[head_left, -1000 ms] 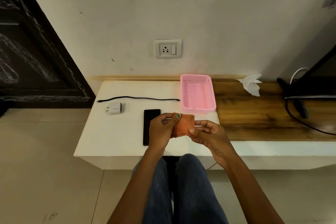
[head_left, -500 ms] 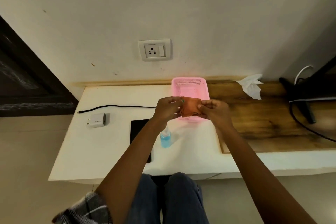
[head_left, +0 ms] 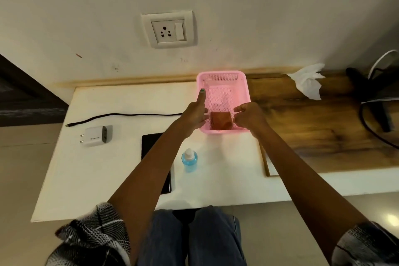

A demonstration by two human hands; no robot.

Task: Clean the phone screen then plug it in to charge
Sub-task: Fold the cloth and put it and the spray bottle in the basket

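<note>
- We count 1 pink basket (head_left: 243, 84).
- We count 1 orange cloth (head_left: 220, 120) in it.
- We see 1 phone (head_left: 151, 142), 1 white charger (head_left: 95, 135) and 1 black cable (head_left: 121, 116).
- We find 1 blue bottle (head_left: 189, 159) and 1 wall socket (head_left: 168, 29).
- We count 1 crumpled tissue (head_left: 307, 81).
- We count 2 hands: left hand (head_left: 195, 116), right hand (head_left: 250, 117).

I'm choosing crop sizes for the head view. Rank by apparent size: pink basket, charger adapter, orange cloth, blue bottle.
1. pink basket
2. charger adapter
3. orange cloth and blue bottle: look alike, not ranked.
</note>
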